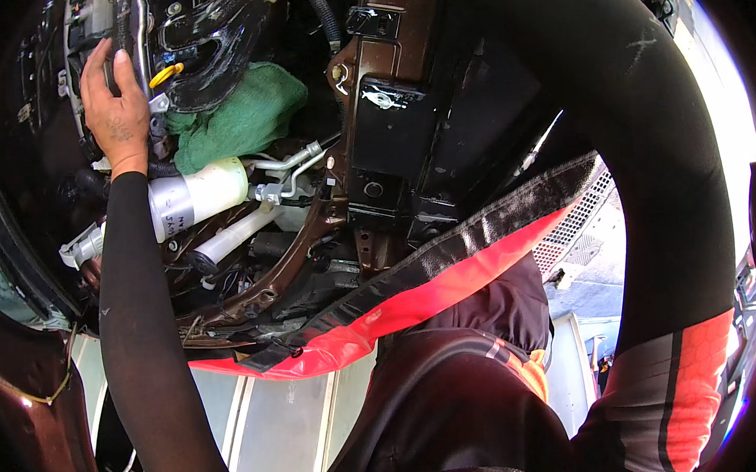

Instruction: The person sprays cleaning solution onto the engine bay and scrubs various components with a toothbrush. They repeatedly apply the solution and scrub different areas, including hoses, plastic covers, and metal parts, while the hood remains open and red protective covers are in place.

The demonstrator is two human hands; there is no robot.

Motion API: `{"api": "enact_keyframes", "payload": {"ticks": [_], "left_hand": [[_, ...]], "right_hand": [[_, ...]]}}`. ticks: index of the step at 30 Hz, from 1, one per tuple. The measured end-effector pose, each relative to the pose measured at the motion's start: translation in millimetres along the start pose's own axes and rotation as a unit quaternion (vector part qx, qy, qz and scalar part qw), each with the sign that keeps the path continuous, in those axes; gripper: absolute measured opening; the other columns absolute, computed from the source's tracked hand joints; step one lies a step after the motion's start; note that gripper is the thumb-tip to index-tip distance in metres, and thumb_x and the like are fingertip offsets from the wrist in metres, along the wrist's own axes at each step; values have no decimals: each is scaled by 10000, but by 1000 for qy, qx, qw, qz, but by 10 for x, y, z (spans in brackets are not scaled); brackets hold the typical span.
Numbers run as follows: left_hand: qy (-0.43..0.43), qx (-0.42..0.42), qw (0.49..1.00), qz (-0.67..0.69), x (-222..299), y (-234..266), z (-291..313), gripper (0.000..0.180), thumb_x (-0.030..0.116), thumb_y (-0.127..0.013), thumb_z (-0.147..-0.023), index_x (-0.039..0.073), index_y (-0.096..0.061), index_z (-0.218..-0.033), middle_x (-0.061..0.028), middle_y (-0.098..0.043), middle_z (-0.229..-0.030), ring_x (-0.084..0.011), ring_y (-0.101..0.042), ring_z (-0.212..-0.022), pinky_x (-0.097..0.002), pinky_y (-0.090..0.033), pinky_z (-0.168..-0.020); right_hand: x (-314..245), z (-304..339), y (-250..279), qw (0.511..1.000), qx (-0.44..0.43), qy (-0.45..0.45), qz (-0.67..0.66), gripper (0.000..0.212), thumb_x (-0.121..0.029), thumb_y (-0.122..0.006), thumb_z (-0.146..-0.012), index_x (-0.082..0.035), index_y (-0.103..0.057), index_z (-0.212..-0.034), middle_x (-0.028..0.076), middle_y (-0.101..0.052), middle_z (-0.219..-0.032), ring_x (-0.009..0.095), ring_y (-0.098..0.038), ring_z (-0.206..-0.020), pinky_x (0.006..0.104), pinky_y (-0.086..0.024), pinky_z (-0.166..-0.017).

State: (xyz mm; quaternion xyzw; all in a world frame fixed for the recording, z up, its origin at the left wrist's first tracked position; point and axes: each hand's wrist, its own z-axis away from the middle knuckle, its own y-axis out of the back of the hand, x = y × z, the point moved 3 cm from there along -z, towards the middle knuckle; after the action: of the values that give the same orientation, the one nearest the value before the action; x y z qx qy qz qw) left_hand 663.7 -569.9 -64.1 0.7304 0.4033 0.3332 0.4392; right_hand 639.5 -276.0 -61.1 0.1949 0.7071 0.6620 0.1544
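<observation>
My left hand point(116, 113) rests palm down on the engine, fingers stretched out along metal parts and a thin bright metal pipe point(143, 39). It holds nothing that I can see. Close by are a yellow ring-shaped pull handle point(166, 74) and a crumpled green cloth point(247, 110), which lies against black engine parts. Under my left forearm a white spray bottle point(186, 201) with handwriting lies on its side, partly hidden by the sleeve. My right arm, in a black sleeve, reaches up past the top edge; the hand is out of the picture.
Below the bottle sits a white tube with a dark cap point(229, 241), near bent metal pipes point(293, 168). A brown body frame point(303, 270) crosses the engine bay. A red cover with a black border point(448, 271) drapes over the front edge, against my body.
</observation>
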Motion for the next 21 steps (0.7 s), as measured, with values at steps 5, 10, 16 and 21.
{"api": "enact_keyframes", "payload": {"ticks": [5, 10, 16, 21], "left_hand": [[0, -4, 1000, 6, 19, 11, -4, 380, 325, -631, -1093, 64, -717, -1355, -160, -716, -1384, -353, -665, -1308, -438, -505, -1136], [4, 2, 1000, 15, 32, 7, -11, 363, 292, -643, -1085, 57, -714, -1352, -161, -716, -1383, -361, -662, -1311, -440, -505, -1136], [-7, 9, 1000, 20, 21, 4, -2, 355, 292, -659, -1081, 78, -710, -1359, -159, -706, -1399, -365, -655, -1323, -446, -503, -1145], [5, 16, 1000, 24, 13, -11, 17, 354, 279, -647, -1087, 83, -704, -1376, -157, -697, -1426, -361, -643, -1348, -443, -494, -1159]], "right_hand": [[51, -43, -53, 991, 53, 54, -112, 179, -215, -759, -850, -104, -843, -963, 145, -825, -1009, 358, -793, -997, 467, -625, -856], [-86, -30, -195, 998, 8, 15, -60, 185, -208, -734, -867, -95, -825, -982, 147, -823, -1004, 358, -791, -999, 458, -626, -879], [-300, 45, -116, 993, 88, 14, -81, 141, -220, -723, -856, -115, -817, -848, 111, -810, -886, 309, -801, -887, 437, -633, -766], [41, 369, 125, 984, 147, -53, -81, 130, -187, -686, -818, -67, -732, -802, 151, -740, -772, 377, -744, -774, 471, -592, -721]]}}
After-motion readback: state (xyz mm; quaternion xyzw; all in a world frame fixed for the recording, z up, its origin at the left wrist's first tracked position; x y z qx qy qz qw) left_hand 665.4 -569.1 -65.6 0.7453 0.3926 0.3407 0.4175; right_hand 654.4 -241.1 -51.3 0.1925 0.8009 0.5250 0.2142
